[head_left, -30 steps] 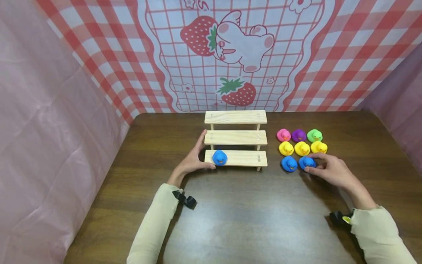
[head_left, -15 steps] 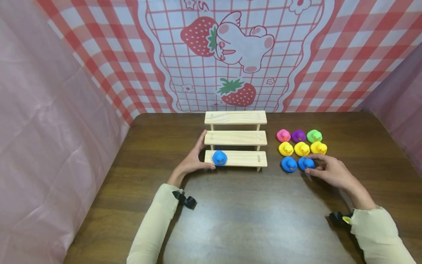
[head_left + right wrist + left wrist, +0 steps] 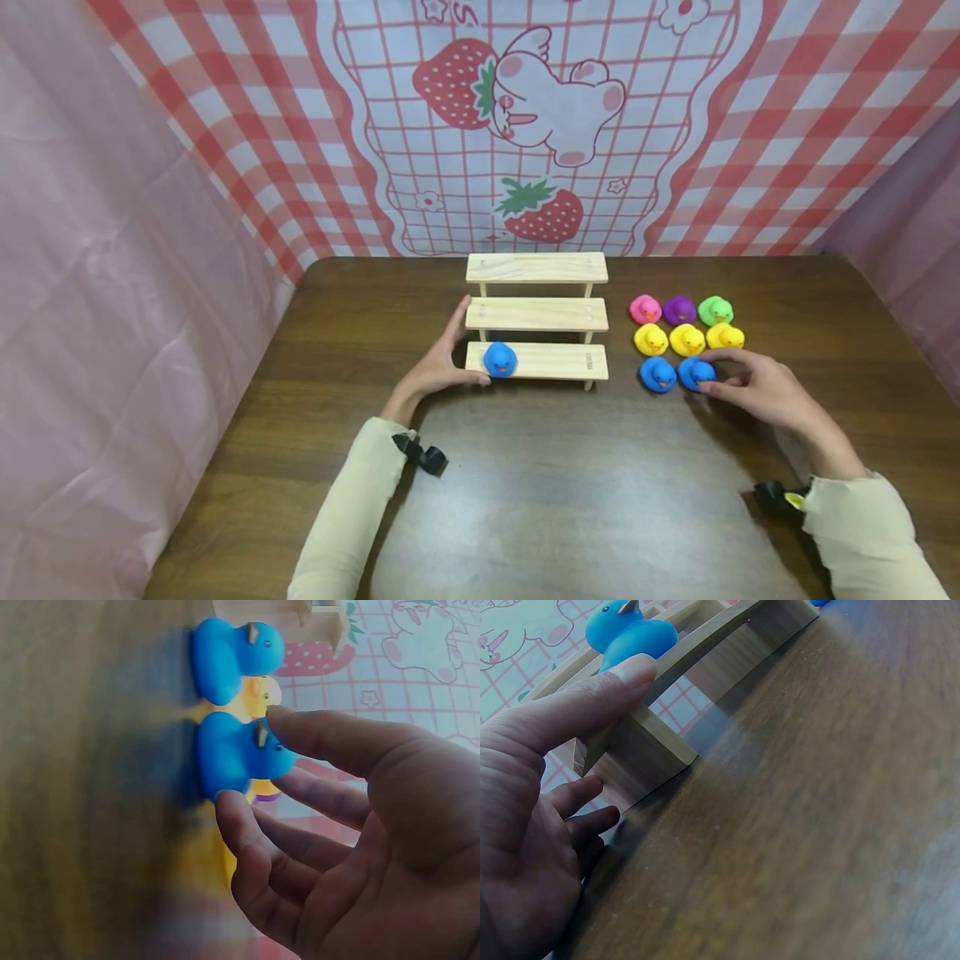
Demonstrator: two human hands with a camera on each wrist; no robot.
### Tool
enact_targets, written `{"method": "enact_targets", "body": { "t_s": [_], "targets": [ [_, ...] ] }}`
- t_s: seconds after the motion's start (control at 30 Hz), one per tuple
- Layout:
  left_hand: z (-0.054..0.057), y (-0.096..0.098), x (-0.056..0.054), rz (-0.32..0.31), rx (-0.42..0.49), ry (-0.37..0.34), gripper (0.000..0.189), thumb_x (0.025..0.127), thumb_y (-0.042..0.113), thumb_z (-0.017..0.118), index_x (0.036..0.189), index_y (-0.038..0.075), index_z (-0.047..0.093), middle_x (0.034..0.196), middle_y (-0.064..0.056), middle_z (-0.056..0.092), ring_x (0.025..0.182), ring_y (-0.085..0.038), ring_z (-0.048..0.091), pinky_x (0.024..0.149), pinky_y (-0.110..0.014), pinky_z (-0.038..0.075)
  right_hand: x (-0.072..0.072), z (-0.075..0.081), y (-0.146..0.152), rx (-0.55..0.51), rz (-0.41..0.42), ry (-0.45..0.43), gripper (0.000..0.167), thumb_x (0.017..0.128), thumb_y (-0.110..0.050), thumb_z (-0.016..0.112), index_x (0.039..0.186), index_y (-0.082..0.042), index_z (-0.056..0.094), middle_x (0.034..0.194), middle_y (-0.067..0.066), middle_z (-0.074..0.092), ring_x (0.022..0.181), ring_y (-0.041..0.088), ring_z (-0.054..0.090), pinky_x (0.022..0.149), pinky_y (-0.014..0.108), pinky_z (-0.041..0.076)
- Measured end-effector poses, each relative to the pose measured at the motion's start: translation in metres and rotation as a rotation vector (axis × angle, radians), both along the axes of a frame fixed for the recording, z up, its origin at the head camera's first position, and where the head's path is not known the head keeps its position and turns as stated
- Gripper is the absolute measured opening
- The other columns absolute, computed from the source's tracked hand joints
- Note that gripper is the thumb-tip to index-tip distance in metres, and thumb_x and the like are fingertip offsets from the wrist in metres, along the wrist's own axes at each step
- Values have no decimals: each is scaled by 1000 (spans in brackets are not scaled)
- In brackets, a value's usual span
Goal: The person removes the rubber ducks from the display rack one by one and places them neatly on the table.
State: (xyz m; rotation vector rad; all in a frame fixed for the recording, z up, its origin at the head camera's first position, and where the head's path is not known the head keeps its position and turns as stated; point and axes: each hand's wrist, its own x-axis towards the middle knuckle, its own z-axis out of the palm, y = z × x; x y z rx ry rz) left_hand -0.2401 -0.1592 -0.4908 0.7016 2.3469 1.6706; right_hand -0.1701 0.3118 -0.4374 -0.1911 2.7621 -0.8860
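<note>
In the head view, a three-tier wooden display stand [image 3: 557, 361] stands at the table's middle back. A blue rubber duck [image 3: 499, 359] sits at the left of its lowest tier. My left hand [image 3: 437, 365] grips the stand's left end; its thumb [image 3: 634, 673] lies along the lowest tier's front edge, beside that duck. At the right, my right hand [image 3: 767, 392] holds a second blue rubber duck [image 3: 694, 374] on the table, thumb and fingers around its head in the right wrist view. A third blue rubber duck [image 3: 657, 374] is just left of it.
Behind the two table-level blue ducks stand a row of yellow rubber ducks [image 3: 687, 340], then pink [image 3: 645, 309], purple [image 3: 680, 311] and green [image 3: 716, 311] ones. A checked strawberry cloth [image 3: 540, 167] hangs behind the brown table [image 3: 525, 467]; pink cloth [image 3: 135, 250] hangs at the left.
The blue duck at my right hand has shifted very slightly left, and my right hand has edged slightly right since half a second ago. My left hand stays on the stand.
</note>
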Motion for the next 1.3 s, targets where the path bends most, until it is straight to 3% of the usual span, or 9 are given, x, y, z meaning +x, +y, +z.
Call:
{"method": "enact_targets", "body": {
  "t_s": [0.13,0.4,0.57,0.83,1.3],
  "targets": [
    [-3,-1,-1,1,3,3,130,71,-2,86,163,18,-4,172,-5,-3,154,-37,20,128,-53,15,1,6,0,17,-13,56,55,94,-38,69,135,-4,56,118,25,65,71,10,57,60,24,46],
    [-2,-2,0,-4,6,-4,129,72,0,86,162,15,-4,172,-3,-3,155,-39,19,128,-55,14,0,19,-12,22,-17,121,56,92,-36,72,134,-2,57,100,19,72,71,4,59,58,24,47],
    [-1,-1,0,-3,10,-12,129,71,-1,86,162,15,-4,172,-2,-3,154,-38,19,128,-55,15,-3,26,-29,-12,-5,171,53,91,-33,73,133,-4,59,104,20,71,72,2,59,56,23,49],
    [-2,1,-1,3,3,-26,130,70,-7,83,162,12,-7,172,-8,-5,154,-41,18,127,-57,13,-9,34,-63,-80,58,220,50,90,-27,75,131,-3,61,120,25,67,89,30,66,59,22,52],
    [-1,0,0,-2,7,-19,131,71,-1,86,163,20,-4,172,-2,-3,154,-38,21,127,-55,15,-20,36,-111,-145,160,260,44,87,-17,77,126,-4,64,112,20,71,77,16,66,60,23,51]
  ]
}}
